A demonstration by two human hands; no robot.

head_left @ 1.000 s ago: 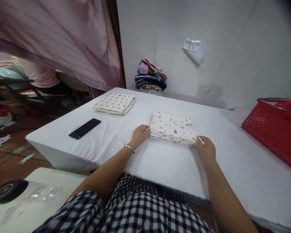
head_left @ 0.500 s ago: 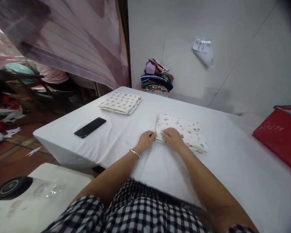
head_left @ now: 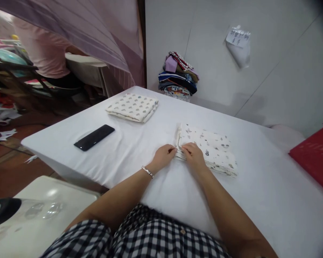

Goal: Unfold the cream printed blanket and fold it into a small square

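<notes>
A white cloth with small grey and brown prints (head_left: pixel 218 147) lies folded in several layers on the table in front of me. At its near left corner, my left hand (head_left: pixel 164 157) is closed, thumb and fingertips pinching the edge of the layers. My right hand (head_left: pixel 195 156) is just beside it, also closed in a pinch on the near edge of the same cloth. Farther left and back rests a second folded cloth, cream with grey motifs (head_left: pixel 134 107), apart from both hands.
A black phone (head_left: pixel 95 138) lies on the white-covered table (head_left: pixel 129 154). A pile of folded clothes (head_left: pixel 177 79) stands by the wall. A red bag (head_left: pixel 314 154) is at the right. Lower left, a white stool (head_left: pixel 67 193) holds a clear bottle. Beyond the curtain sits a person in pink.
My view has shifted slightly, bringing more of the person in pink into sight. Both hands stay at the cloth's near left corner, with fingers still pinched on its edge.
</notes>
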